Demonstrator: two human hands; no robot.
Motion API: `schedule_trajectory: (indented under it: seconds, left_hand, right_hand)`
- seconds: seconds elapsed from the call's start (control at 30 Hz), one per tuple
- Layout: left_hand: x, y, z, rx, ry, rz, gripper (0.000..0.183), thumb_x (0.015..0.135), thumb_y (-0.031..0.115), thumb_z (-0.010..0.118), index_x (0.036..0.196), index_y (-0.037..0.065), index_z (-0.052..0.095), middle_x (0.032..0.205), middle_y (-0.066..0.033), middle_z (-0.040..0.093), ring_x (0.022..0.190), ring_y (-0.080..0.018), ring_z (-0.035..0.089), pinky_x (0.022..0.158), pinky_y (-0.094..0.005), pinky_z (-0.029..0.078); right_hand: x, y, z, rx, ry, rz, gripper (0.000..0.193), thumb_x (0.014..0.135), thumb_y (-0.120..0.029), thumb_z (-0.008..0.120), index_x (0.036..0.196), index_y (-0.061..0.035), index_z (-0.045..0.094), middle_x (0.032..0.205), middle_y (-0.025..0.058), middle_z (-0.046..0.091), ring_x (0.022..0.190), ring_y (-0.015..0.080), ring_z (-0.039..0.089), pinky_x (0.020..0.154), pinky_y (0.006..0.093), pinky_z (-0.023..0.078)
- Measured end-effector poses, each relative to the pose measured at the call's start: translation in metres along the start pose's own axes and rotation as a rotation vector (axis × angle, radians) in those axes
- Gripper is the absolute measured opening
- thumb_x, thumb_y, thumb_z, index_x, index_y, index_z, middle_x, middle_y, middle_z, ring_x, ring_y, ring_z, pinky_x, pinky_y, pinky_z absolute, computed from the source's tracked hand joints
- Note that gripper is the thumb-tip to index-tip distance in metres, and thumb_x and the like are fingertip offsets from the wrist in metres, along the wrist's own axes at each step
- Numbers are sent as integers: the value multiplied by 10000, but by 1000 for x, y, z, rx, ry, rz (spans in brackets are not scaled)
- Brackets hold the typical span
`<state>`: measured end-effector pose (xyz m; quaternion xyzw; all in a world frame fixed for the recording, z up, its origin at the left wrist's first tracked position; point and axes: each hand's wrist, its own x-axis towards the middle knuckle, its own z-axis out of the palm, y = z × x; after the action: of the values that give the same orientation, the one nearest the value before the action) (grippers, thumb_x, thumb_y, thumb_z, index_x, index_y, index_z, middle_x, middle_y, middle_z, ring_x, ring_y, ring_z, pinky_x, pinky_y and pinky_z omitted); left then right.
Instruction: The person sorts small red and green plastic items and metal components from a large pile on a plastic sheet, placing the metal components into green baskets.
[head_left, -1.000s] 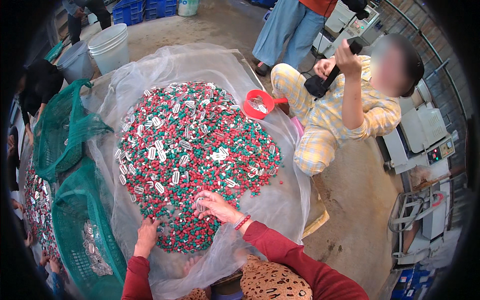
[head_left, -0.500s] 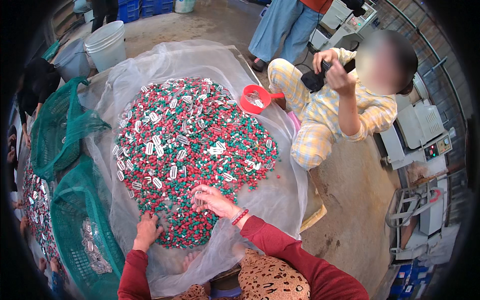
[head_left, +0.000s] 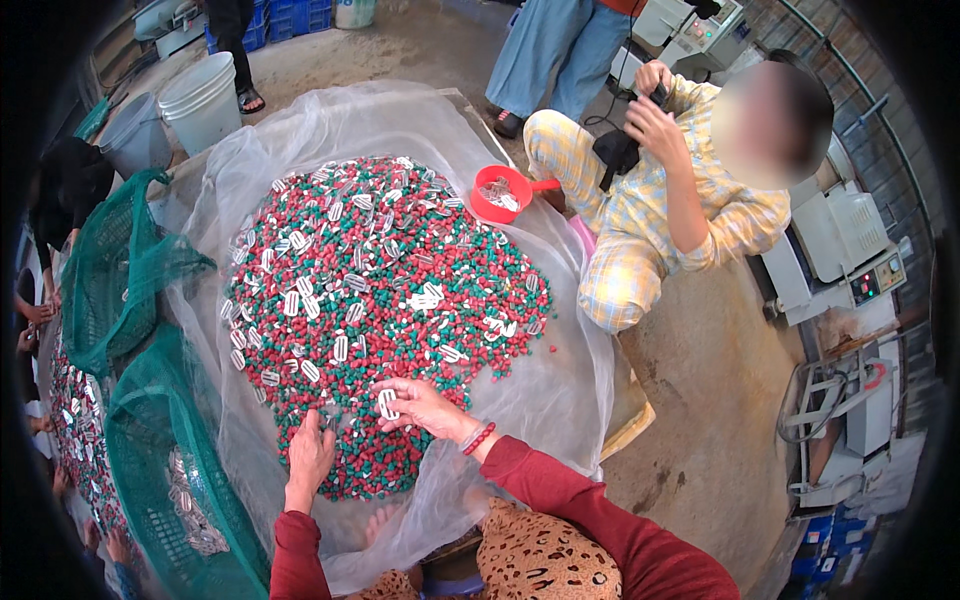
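Observation:
A broad pile of small red and green pellets (head_left: pixel 420 350) lies on a translucent white mesh sheet, with flat silvery oval pieces with slots scattered through it. Between the thumb and fingers of my right hand (head_left: pixel 425 408) is one slotted oval piece (head_left: pixel 388 404), held just above the near part of the pile. My left hand (head_left: pixel 311 458) rests at the pile's near left edge. Its fingers stretch forward and apart among the pellets, and nothing shows in its grasp.
Two green mesh-lined baskets stand at left; slotted pieces lie in the nearer basket (head_left: pixel 125 440). A red scoop (head_left: pixel 505 195) with slotted pieces sits at the sheet's far right. A person in plaid (head_left: pixel 640 200) sits beyond it. White buckets (head_left: pixel 205 105) and grey machines (head_left: pixel 840 255) stand around.
My left hand has shifted slightly right and forward, its fingers straightening. The oval piece in my right hand has turned its slotted face into view. The seated person's hands have moved.

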<state>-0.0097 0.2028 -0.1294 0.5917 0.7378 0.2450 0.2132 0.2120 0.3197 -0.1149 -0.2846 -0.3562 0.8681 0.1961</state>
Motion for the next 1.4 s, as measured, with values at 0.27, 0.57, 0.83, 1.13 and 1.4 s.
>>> schedule_trajectory:
  seconds: [0.27, 0.57, 0.83, 1.13, 1.4]
  left_hand:
    - [-8, -16, 7, -47, -75, -54, 366, 851, 91, 548, 1176, 65, 383, 753, -234, 599, 738, -418, 590, 629, -493, 435]
    - [-14, -44, 6, -146, -110, -20, 355, 824, 117, 606, 1163, 52, 520, 783, -160, 613, 723, -311, 601, 599, -396, 449]
    - [-12, -10, -20, -1423, -203, -611, 190, 927, 309, 476, 843, 140, 461, 678, 37, 394, 557, -53, 379, 425, -171, 269]
    - [-16, -13, -19, -1255, -314, -567, 174, 950, 259, 456, 865, 108, 459, 729, -31, 526, 546, -105, 502, 380, -206, 327]
    - [-13, 0, -18, -1174, -385, -682, 112, 943, 188, 428, 979, 95, 479, 756, -52, 564, 586, -127, 565, 422, -233, 416]
  right_hand:
    - [0, -2, -8, -7, 15, -4, 349, 913, -59, 484, 1254, -5, 442, 995, 106, 597, 880, 196, 623, 759, 334, 556]
    - [7, -9, 7, -63, 41, -14, 267, 919, -158, 535, 1132, 3, 547, 994, 77, 626, 868, 165, 629, 719, 309, 561]
    - [7, -8, 10, -182, 141, -30, 257, 930, -263, 528, 943, -28, 632, 811, 8, 628, 717, 79, 592, 634, 240, 497]
    - [12, -2, 13, -172, 102, -1, 238, 921, -218, 541, 1032, -24, 622, 824, 0, 623, 699, 62, 568, 621, 222, 472]
    - [6, -2, 16, -184, 60, -42, 320, 875, -84, 580, 1182, -12, 526, 897, 25, 614, 739, 87, 577, 639, 224, 476]
